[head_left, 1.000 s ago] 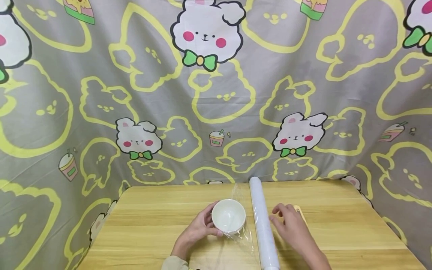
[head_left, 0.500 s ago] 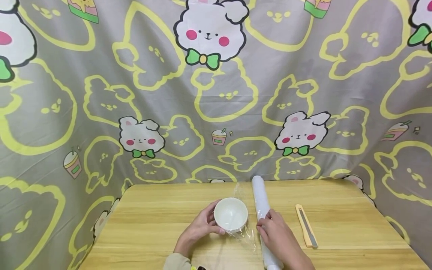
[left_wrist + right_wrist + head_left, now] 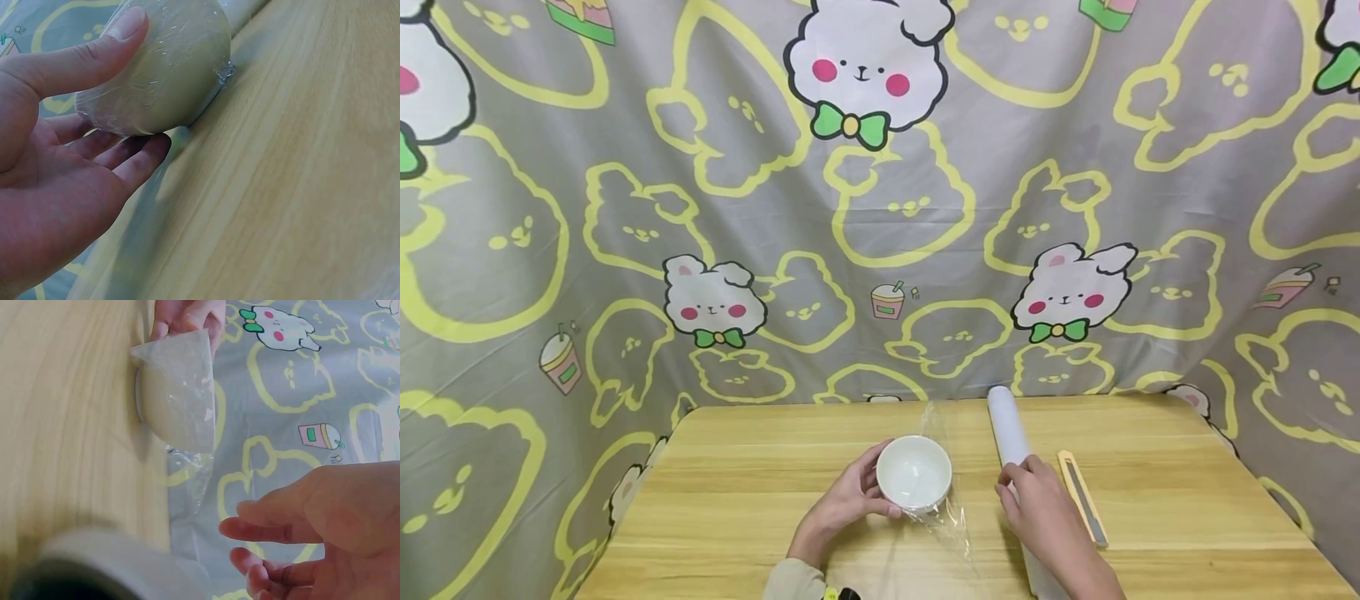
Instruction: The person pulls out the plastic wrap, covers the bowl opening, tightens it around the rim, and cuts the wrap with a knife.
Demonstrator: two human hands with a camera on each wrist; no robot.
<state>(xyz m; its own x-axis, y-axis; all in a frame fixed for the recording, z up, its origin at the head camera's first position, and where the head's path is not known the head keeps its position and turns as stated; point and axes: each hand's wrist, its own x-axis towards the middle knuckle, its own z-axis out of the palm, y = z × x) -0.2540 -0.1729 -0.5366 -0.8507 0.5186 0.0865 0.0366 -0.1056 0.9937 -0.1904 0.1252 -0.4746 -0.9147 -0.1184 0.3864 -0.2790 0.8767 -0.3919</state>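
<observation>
In the head view my left hand (image 3: 846,497) grips a white bowl (image 3: 913,473) from its left side, thumb at the near rim. Clear cling film (image 3: 957,521) clings to the bowl and juts out on its right with a loose edge. The left wrist view shows the wrapped bowl (image 3: 181,75) between thumb and fingers, the film gathered in a small crumple. My right hand (image 3: 1048,508) lies over the white cling film roll (image 3: 1009,425), hiding its middle. In the right wrist view the fingers of my right hand (image 3: 312,537) are loosely bent with nothing between them; the roll (image 3: 106,556) is blurred below.
A yellow utility knife (image 3: 1082,500) lies on the wooden table (image 3: 1187,483), just right of my right hand. A patterned cloth curtain (image 3: 910,292) hangs behind and along both sides of the table.
My right hand came left onto the cling film roll, then both shifted right, widening the gap to the bowl. The utility knife came into full view. My left hand keeps holding the bowl.
</observation>
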